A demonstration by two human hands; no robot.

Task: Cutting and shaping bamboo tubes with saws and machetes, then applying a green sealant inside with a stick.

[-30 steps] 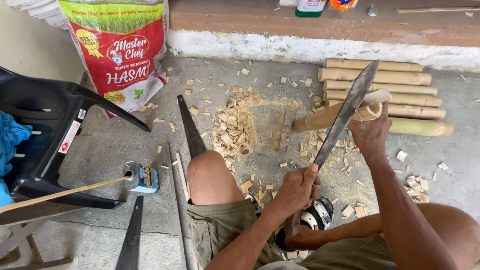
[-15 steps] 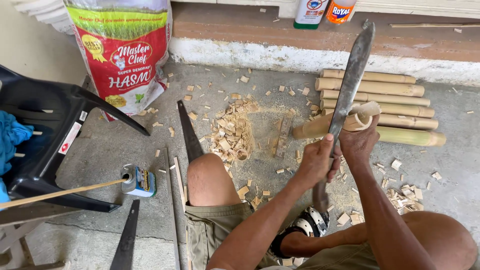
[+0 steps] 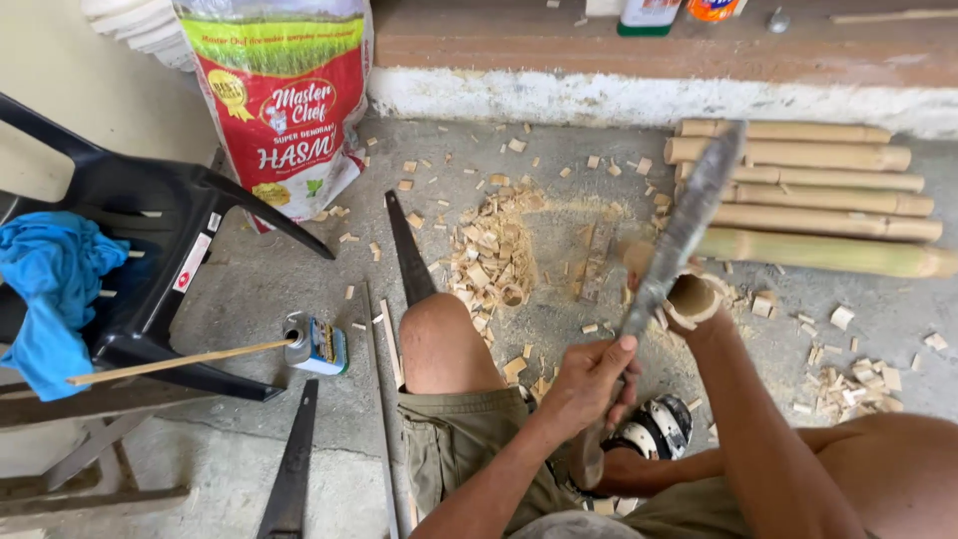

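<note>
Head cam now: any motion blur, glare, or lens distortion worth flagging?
Head view: the machete blade is smeared by motion blur, while the left hand gripping its handle and the bamboo tube held by the right hand stay fairly sharp; light is soft and even, no glare; the chair at the left edge looks wide-angle stretched.

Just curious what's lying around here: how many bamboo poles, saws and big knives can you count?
Bamboo poles stacked by the wall: 5
Short bamboo tube in the right hand: 1
Saw blades: 2
Big knife in the left hand: 1
Total: 9
</note>
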